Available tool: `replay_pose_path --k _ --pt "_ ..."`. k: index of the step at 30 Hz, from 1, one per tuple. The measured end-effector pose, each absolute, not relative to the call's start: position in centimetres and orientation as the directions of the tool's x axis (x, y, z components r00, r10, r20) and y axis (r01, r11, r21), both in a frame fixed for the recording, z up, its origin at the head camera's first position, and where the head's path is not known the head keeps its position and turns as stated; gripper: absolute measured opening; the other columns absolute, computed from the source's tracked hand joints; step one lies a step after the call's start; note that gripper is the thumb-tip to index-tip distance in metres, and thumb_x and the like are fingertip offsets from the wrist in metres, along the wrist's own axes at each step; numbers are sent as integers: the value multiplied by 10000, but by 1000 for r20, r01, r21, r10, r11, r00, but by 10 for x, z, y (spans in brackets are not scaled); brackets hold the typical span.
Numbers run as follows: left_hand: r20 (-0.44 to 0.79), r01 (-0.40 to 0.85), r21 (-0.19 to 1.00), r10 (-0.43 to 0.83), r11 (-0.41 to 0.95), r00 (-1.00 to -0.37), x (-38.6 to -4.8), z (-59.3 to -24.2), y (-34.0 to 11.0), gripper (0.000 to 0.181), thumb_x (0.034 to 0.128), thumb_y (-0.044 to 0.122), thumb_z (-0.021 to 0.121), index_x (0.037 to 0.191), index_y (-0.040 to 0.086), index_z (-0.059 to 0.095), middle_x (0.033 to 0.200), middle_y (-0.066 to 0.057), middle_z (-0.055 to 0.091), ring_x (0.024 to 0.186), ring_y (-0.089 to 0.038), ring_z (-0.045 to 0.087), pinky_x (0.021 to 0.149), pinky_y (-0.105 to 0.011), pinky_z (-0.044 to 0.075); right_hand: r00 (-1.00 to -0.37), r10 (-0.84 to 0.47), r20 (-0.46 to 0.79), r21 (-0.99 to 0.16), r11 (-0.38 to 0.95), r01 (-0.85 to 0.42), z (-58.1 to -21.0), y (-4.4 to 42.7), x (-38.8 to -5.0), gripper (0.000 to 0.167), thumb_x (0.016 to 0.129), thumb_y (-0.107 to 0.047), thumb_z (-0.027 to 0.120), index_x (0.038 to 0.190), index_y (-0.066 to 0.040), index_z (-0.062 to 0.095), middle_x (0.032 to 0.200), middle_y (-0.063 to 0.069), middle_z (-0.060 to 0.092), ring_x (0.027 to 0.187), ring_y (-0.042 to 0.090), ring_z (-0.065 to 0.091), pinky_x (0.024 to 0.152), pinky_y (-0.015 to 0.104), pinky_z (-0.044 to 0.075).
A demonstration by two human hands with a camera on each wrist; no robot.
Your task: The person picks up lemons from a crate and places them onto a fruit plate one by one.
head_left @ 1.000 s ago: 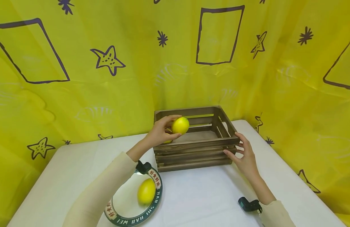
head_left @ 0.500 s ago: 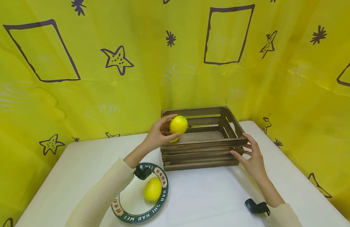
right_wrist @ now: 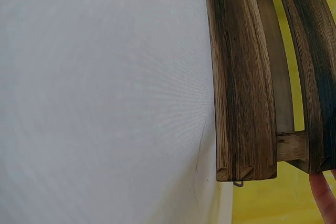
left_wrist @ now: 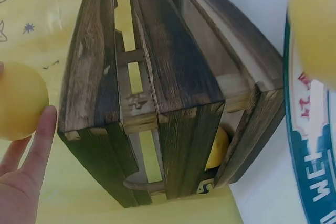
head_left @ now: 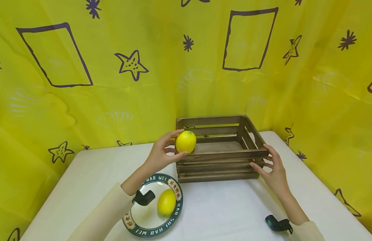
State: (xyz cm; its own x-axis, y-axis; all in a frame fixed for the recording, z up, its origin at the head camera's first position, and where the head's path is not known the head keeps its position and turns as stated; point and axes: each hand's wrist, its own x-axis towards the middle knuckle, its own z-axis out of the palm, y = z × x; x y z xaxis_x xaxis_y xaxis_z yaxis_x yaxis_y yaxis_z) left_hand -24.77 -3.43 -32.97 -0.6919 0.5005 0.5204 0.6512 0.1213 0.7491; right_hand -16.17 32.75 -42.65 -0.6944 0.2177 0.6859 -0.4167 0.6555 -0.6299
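Held yellow fruit [head_left: 186,142] has shifted leftward relative to the wooden crate [head_left: 217,167] and sits lower in the head view than half a second earlier. It is now at the crate's left front corner, above rim level in the left wrist view; whether it lies directly over the opening cannot be told. Left hand [head_left: 160,153] pinches this fruit, thumb low, a fingertip at its top. Right hand [head_left: 275,172] grips the crate's right front corner, thumb against the front slats. Inside the crate, a further fruit [left_wrist: 218,148] shows through a gap between slats at the left end. Near the crate's left front corner stands a green-rimmed plate [head_left: 146,217], lettered around its rim and bearing one oval yellow fruit [head_left: 166,203]. Plate and crate rest on a white-covered table [head_left: 217,207]. A black device [head_left: 145,198] is worn at each wrist. Behind hangs a yellow curtain [head_left: 155,103] printed with stars and outlined frames.
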Motion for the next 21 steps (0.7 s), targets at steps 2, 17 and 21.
replay_pose_path --k 2,17,21 --pt "527 657 745 505 113 -684 -242 -331 -38 686 783 -17 779 1400 56 490 1277 -162 557 999 -306 662 786 -292 584 -698 216 683 -626 665 -407 -427 328 -162 923 659 198 780 1457 -26 372 1338 -279 335 1012 -108 437 802 -17 393" --pt "584 718 682 488 138 -648 -212 -352 -67 654 772 -28 783 1362 54 512 1292 -143 566 1006 -253 651 792 -274 579 -695 217 686 -624 668 -406 -429 329 -162 939 649 207 777 1462 -32 372 1346 -279 335 1014 -98 438 803 -16 396" --pt "575 711 684 479 165 -664 -210 -358 -76 667 766 -33 788 1365 67 514 1268 -133 574 1007 -227 650 784 -272 581 -701 211 682 -622 671 -403 -428 329 -162 936 657 204 775 1464 -35 367 1348 -280 328 1012 -103 434 804 -17 394"
